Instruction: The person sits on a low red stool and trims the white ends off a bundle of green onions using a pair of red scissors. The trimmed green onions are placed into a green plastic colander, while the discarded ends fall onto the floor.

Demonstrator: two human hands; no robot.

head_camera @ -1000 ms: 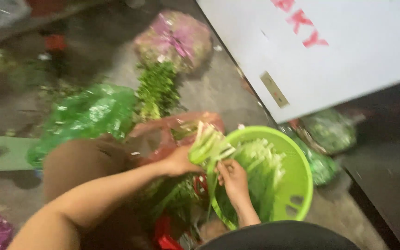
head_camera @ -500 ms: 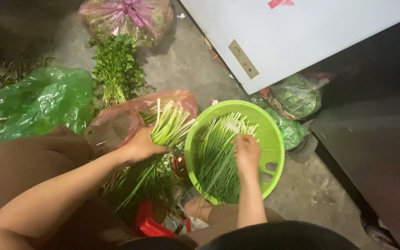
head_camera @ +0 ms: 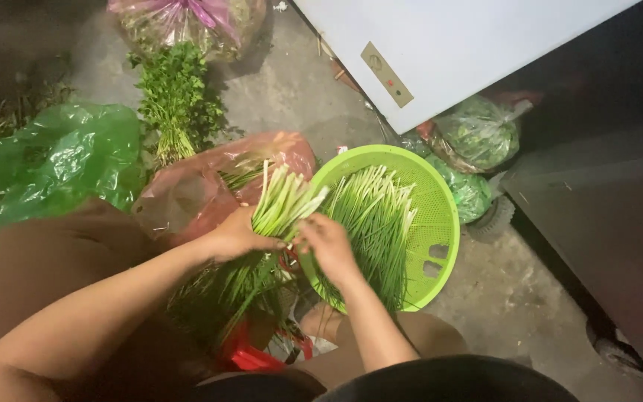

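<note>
Left hand (head_camera: pixel 236 237) wrapped around bunch of green onions (head_camera: pixel 280 205); right hand (head_camera: pixel 325 242) pinching one stalk. Light, bendy, easily snapped; best held mid-stalk.

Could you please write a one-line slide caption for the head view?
Left hand grips a bunch of green stalks while right hand picks at it beside a green basket.

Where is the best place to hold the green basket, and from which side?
Probably the basket rim on its right side, near the two slots in the wall. That edge is bare, while the scallions fill the middle and the right hand and left hand work at its left edge.
</note>
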